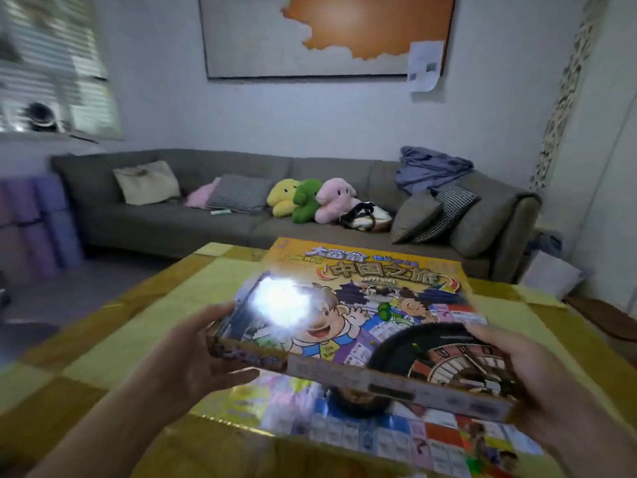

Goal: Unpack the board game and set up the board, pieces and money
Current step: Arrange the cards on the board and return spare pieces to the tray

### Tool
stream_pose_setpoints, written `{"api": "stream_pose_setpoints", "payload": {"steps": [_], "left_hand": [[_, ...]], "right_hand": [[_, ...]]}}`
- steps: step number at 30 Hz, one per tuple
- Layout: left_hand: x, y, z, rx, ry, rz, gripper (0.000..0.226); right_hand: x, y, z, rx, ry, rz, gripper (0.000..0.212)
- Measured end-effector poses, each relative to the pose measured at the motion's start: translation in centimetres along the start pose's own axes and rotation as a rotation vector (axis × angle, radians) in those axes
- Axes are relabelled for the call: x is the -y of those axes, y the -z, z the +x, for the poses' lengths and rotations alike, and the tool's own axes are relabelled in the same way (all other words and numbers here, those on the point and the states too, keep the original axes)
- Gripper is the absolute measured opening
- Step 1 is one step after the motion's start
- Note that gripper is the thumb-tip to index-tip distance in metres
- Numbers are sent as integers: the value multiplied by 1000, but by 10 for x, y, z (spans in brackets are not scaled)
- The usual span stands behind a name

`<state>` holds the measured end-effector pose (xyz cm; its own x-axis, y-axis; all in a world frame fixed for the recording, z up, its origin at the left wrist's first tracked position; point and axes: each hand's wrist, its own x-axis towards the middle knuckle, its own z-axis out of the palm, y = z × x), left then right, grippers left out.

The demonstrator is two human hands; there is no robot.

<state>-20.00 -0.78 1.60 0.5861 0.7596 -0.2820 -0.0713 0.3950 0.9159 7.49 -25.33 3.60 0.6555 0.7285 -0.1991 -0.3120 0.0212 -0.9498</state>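
A colourful board game box lid (362, 305), yellow with cartoon children and Chinese lettering, is lifted off the table and tilted toward me. My left hand (193, 353) grips its near left corner, thumb on top and fingers underneath. My right hand (551, 381) grips its near right corner the same way. Beneath the lid lies the box bottom (379, 429) on the table, showing a printed board surface with coloured squares and a dark round piece. A bright glare spot hides part of the lid's picture.
The table carries a yellow and ochre checked cloth (144, 322). Behind it stands a long grey sofa (193, 215) with cushions, three plush toys (310, 198), a bag and a blue blanket. Purple mats (38, 222) lean at the left.
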Motion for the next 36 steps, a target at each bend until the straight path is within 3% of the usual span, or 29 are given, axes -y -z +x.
{"api": "stream_pose_setpoints", "payload": {"steps": [5,8,11,15,17,20,23,26,30,32,34,36], "left_hand": [[-7,87,-1,-199,-90,4,31],[-6,127,16,-346,-143,-78,31],[-2,157,43,-438,-170,-164,27],[8,184,98,-550,-132,-266,34],[9,191,131,-580,-115,-300,42],[11,189,182,-604,-78,-342,36],[20,188,213,-598,6,-10,38],[18,199,232,-639,40,528,40],[6,224,262,-649,-194,992,77],[-1,240,291,-550,-254,1272,61],[0,259,325,-453,-288,1415,65],[-3,260,344,-422,-320,1398,62]], "right_hand": [[-16,-95,51,55,-19,66,49],[-31,-147,88,129,26,72,42],[-51,-206,118,101,109,-95,28],[-89,-278,161,73,127,-344,67],[-109,-306,177,114,157,-505,56],[-145,-340,200,237,293,-818,48],[-177,-367,221,380,355,-1032,64],[-202,-391,253,421,294,-1171,71],[-219,-412,286,369,347,-1296,86],[-222,-424,304,323,360,-1331,93],[-224,-435,328,260,394,-1325,88],[-224,-445,355,221,406,-1305,79]]}}
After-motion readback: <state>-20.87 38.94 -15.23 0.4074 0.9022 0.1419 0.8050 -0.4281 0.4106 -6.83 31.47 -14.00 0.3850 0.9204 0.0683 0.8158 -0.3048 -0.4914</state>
